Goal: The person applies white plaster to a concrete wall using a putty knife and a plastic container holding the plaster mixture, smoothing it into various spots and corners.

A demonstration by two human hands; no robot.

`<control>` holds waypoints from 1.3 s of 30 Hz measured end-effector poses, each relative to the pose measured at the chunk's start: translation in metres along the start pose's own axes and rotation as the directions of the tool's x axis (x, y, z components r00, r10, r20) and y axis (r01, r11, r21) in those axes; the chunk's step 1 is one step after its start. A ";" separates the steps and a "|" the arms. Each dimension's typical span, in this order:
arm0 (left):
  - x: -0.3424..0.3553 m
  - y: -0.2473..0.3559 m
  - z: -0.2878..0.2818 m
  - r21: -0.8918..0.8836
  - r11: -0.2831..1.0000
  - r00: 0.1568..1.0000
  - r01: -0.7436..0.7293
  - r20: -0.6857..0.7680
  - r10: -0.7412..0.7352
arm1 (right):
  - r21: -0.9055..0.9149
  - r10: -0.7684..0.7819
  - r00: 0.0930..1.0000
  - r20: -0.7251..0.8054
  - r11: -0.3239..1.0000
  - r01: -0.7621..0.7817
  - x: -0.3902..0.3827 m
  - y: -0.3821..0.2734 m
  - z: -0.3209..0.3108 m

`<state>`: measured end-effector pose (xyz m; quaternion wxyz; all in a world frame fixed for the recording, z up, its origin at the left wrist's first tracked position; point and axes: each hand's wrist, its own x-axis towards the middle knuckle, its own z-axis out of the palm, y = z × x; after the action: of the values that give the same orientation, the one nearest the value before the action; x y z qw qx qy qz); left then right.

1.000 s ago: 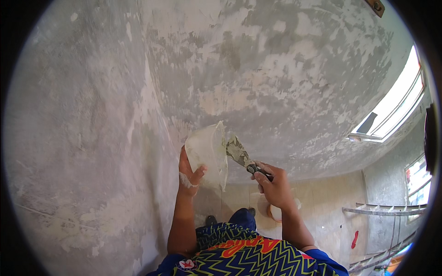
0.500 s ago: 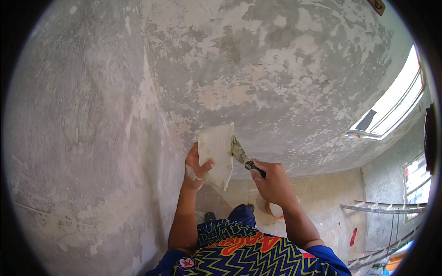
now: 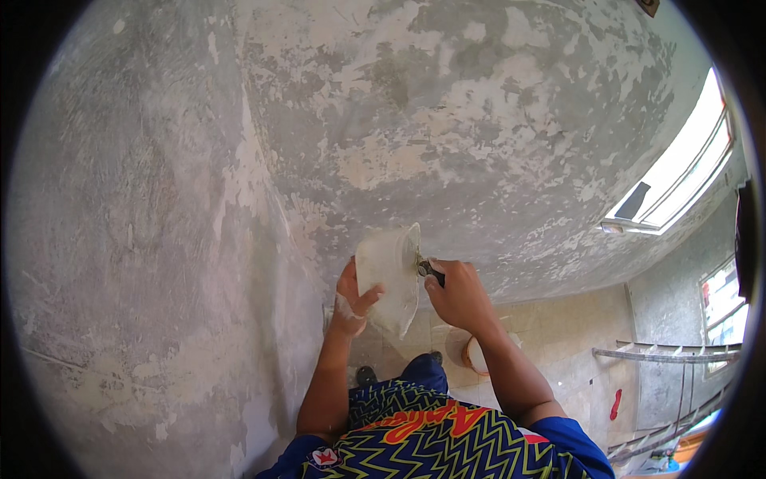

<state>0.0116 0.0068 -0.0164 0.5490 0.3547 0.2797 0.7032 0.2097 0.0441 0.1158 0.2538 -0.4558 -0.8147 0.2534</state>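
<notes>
My left hand grips a pale, curved plastic piece, like a cut section of a container, with the thumb on its near face. White smears mark the back of that hand. On the right, my right hand is closed round the dark handle of a putty knife. Most of the knife's blade is hidden behind the plastic piece's right edge, where some paste shows. Both hands are held in front of a grey wall with patchy white plaster.
Another plastered wall stands close on my left, meeting the first in a corner. A round bucket sits on the tiled floor. Ladders, a red object and a window are to the right.
The plastic piece and my left hand have shifted slightly right and down. My right hand has moved up and closer, and the knife's blade has slipped out of sight behind the piece.
</notes>
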 end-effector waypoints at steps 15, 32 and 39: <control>-0.010 -0.019 -0.047 -0.322 0.924 0.971 0.208 0.186 -0.154 | 0.179 0.034 0.985 0.168 0.982 -0.064 0.009 0.035 0.002; -0.009 -0.037 -0.030 -0.235 0.968 0.973 -0.090 -0.226 0.036 | 0.130 0.123 0.974 -0.192 0.986 -0.099 -0.089 0.057 0.017; -0.001 -0.059 -0.001 -0.287 0.955 0.996 0.079 -0.025 -0.090 | 0.109 0.127 0.944 -0.304 0.989 -0.098 -0.078 0.053 -0.006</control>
<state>0.0448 0.0205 -0.0635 0.6186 0.2459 0.2004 0.7189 0.2813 0.0015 0.0724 0.3843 -0.5234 -0.7248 0.2304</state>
